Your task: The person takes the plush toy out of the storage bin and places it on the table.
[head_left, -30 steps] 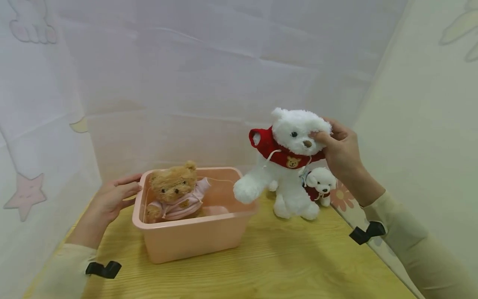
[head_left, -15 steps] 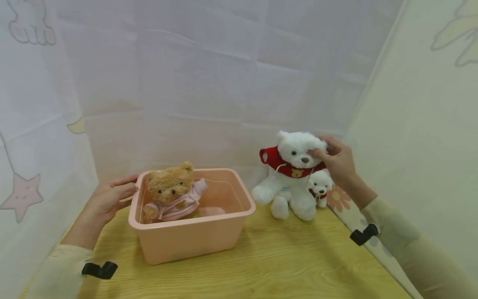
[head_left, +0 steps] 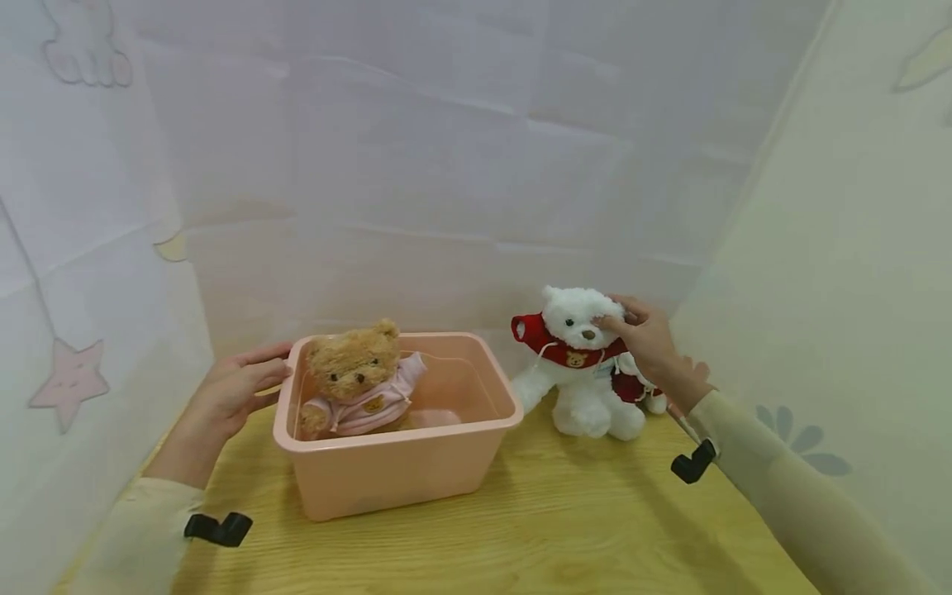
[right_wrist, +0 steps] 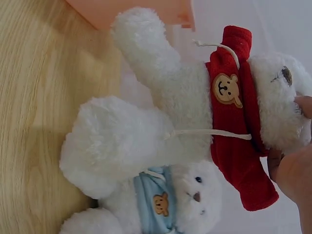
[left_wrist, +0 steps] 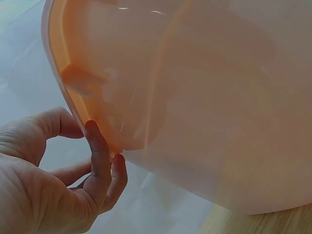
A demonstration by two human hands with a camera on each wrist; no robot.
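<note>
On the wooden table (head_left: 521, 529), the left hand (head_left: 230, 397) rests relaxed fingers against the left rim of the pink tub (head_left: 402, 463) — a brown bear (head_left: 353, 384) sits inside. At the far right edge, the right hand (head_left: 650, 347) pinches the white bear (head_left: 583, 364) by its head — a smaller white bear (right_wrist: 170, 204) lies beside it.

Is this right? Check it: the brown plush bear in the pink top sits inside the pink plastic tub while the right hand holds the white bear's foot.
Not quite. The right hand holds the white plush bear in the red hoodie by its head, as the head view shows. The brown plush bear in the pink top sits inside the pink plastic tub.
</note>
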